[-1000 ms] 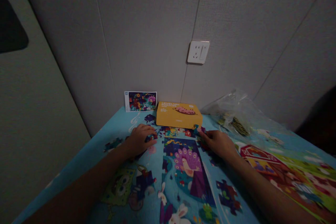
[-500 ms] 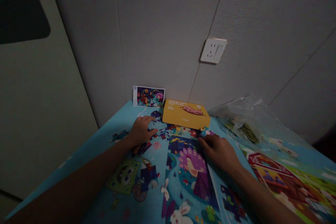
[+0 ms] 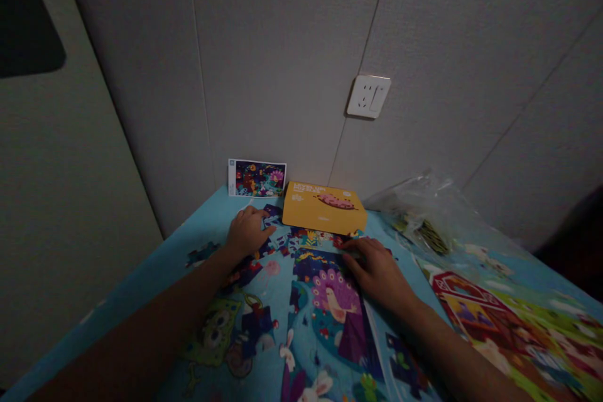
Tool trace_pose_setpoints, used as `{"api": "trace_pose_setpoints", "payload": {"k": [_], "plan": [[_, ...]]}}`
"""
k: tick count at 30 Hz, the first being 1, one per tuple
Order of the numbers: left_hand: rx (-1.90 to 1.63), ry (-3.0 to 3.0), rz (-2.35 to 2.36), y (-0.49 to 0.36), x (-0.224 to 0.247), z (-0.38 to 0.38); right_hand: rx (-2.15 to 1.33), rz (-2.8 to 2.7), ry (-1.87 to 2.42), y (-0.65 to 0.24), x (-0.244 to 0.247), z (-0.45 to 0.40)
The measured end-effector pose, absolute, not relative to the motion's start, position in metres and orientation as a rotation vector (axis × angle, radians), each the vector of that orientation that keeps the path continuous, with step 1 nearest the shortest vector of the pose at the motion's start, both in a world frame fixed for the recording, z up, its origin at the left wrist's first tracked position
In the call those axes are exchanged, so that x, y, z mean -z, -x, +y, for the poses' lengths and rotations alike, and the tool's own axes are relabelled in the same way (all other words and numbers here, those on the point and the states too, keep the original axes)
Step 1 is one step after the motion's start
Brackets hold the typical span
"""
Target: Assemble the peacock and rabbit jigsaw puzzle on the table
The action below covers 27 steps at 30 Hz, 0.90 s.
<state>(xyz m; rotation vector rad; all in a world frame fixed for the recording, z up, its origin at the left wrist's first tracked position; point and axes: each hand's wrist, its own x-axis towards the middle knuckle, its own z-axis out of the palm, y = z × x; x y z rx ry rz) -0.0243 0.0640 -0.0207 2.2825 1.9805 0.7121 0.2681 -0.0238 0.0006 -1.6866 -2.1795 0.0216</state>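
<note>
My left hand (image 3: 248, 233) lies low over loose dark-blue jigsaw pieces (image 3: 272, 216) left of the yellow box, thumb apart from the fingers. Across from it, my right hand (image 3: 377, 269) rests at the right end of a row of colourful pieces (image 3: 320, 239), fingers stretched out and thumb apart; its fingertips touch or nearly touch the row. Below that row lies a partly assembled puzzle (image 3: 332, 308) with a pink peacock and white rabbits. More pieces (image 3: 257, 330) are scattered left of it, and a dark cluster (image 3: 407, 361) sits under my right forearm.
A yellow puzzle box (image 3: 325, 207) stands by the wall, beside a small reference picture (image 3: 260, 178) leaning there. To the right are a clear plastic bag (image 3: 428, 226) with green pieces and a farm picture (image 3: 509, 333). The blue printed cloth (image 3: 155, 270) covers the table.
The view has shifted slightly, moving everything a little left. My right fingers have stretched out farther over the row of pieces; my left hand stays over the loose pieces.
</note>
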Motion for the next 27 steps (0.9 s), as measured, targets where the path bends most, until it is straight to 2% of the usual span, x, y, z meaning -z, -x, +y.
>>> {"api": "trace_pose_setpoints", "payload": {"k": [10, 13, 16, 19, 27], "plan": [[-0.803, -2.508, 1.843, 0.025, 0.015, 0.057, 0.022, -2.251, 1.664, -0.275, 0.023, -0.006], [-0.878, -2.677, 1.561, 0.016, 0.011, 0.048, 0.021, -2.248, 1.669, -0.274, 0.023, -0.007], [-0.667, -2.797, 1.202, 0.008, 0.012, 0.04, 0.016, -2.245, 1.682, -0.273, 0.022, -0.007], [-0.462, -2.765, 1.099, 0.003, 0.014, 0.037, 0.014, -2.249, 1.695, -0.272, 0.023, -0.006], [-0.56, -2.694, 1.077, 0.003, 0.012, 0.039, 0.011, -2.264, 1.719, -0.268, 0.02, -0.01]]}}
